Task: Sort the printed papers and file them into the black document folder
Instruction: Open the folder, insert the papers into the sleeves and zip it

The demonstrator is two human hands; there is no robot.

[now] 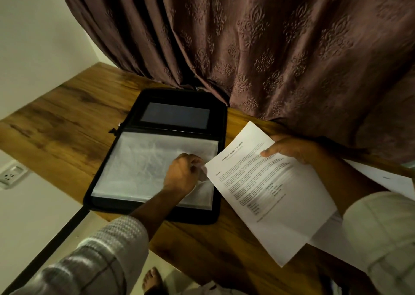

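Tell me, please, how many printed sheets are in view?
2 at least: the transcript sheet held by the right hand, and a loose sheet on the table under that forearm; more may lie hidden beneath.

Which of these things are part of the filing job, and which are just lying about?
Job: black document folder, clear sleeve pinched by left hand, printed transcript held in right hand, more sheets beside it.
Just there: curtain, wall socket.
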